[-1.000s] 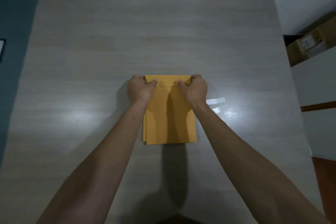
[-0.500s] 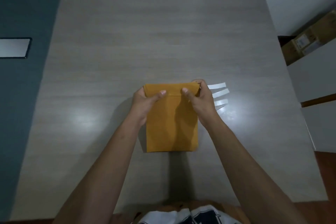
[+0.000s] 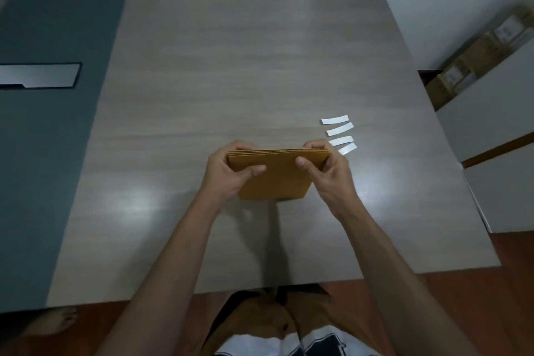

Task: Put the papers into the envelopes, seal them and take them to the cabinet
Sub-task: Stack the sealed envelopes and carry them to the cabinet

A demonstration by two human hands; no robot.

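Envelope stack [image 3: 277,175] held above the table [image 3: 231,66], tilted. Left hand [image 3: 228,172] and right hand [image 3: 326,170] fingers curled round its side edges, thumbs on top. Four white strips [image 3: 339,134] just beyond right fingers.

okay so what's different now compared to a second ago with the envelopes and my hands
The stack of envelopes lay flat on the table a second ago, both hands pressing its top flap. Now the left hand and right hand grip its two sides and have lifted it, top edge tilted up so the layered edges show. The four white strips still lie on the table to the right.
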